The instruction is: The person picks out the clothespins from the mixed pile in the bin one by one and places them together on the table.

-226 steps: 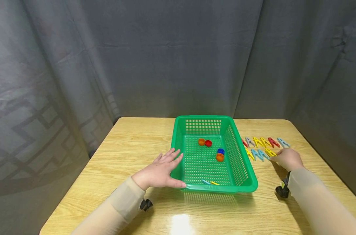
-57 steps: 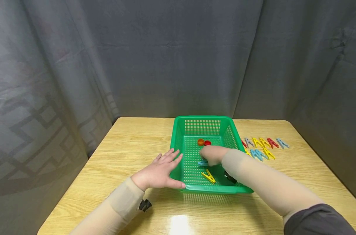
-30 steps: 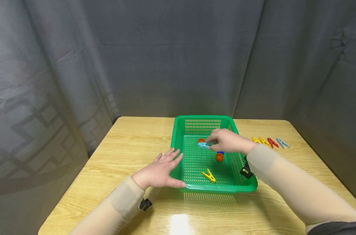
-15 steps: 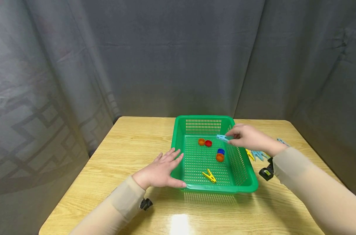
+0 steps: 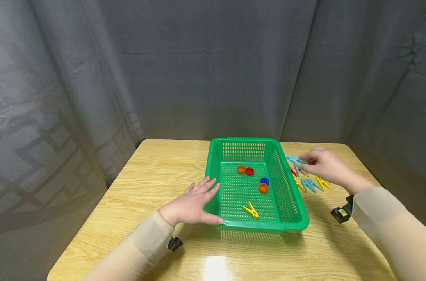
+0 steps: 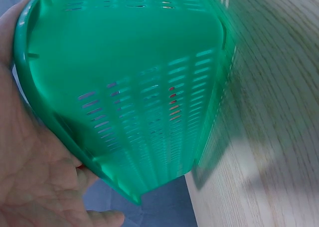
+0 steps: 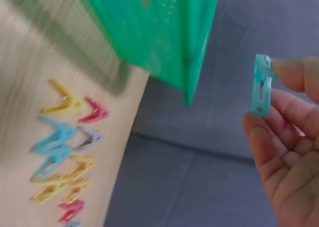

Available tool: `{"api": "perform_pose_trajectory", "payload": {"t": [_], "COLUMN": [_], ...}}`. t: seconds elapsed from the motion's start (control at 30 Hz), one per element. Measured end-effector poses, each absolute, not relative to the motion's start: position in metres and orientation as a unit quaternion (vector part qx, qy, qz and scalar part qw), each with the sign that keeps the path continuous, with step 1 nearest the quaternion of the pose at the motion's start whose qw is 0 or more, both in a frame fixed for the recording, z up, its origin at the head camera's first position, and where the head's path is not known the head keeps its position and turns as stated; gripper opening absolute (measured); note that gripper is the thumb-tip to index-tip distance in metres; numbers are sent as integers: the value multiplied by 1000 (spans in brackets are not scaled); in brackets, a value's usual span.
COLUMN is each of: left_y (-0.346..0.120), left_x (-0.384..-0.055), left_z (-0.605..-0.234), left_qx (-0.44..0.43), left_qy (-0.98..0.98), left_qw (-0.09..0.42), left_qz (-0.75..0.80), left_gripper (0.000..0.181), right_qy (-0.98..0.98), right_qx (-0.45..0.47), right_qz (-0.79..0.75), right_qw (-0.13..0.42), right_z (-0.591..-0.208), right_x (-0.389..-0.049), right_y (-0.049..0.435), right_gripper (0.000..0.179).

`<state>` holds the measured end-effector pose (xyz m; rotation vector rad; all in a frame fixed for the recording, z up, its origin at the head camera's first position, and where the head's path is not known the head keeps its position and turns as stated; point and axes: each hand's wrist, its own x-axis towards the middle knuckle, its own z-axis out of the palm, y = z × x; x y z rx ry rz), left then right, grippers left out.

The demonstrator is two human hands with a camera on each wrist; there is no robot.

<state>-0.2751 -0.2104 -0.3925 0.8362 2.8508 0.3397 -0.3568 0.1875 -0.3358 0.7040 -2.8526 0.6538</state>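
My right hand [image 5: 325,166] pinches a light-blue clothespin [image 5: 296,160] between thumb and fingers, just beyond the right rim of the green basket [image 5: 262,225]. In the right wrist view that clothespin [image 7: 261,87] is held up in the air. My left hand [image 5: 195,201] lies with straight, spread fingers over the basket's near left corner, the thumb along the front rim. One yellow clothespin [image 5: 250,210] lies on the basket floor near the front. Farther back in it sit two orange caps, a red cap [image 5: 249,171] and a blue cap [image 5: 264,181].
Right of the basket, two rows of clothespins lie on the wooden table [image 5: 163,164]: yellow ones [image 5: 322,183], blue ones [image 5: 310,185], red and grey. My hand hides part of the back row. Grey curtains [image 5: 205,78] hang behind and at both sides.
My right hand reached from the table clothespins into the basket, picked up the blue clothespin and carried it right, over the rim. The yellow one inside shifted from the front wall. My left hand stayed.
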Motion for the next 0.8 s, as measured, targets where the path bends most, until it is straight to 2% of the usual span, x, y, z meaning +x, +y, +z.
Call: {"api": "perform_pose_trajectory", "payload": {"t": [0.3,0.6,0.8], "left_y": [-210,-210,-210], "left_x": [-275,-275,-275], "left_z": [-392,-392,-393], "left_qx": [280,277,274], "left_qy": [950,951,952], "left_qw": [78,77,79], "left_qz": [113,111,113], "left_gripper": [107,107,107], "right_qy": [-959,-968,-974], "right_qx": [150,64,31], "right_qz": [225,237,223], "right_qw": [79,42,22], "right_z": [-362,-395,-416], "right_x": [-362,-366,-369], "right_y": [225,258,277], "right_gripper": [45,63,60]}}
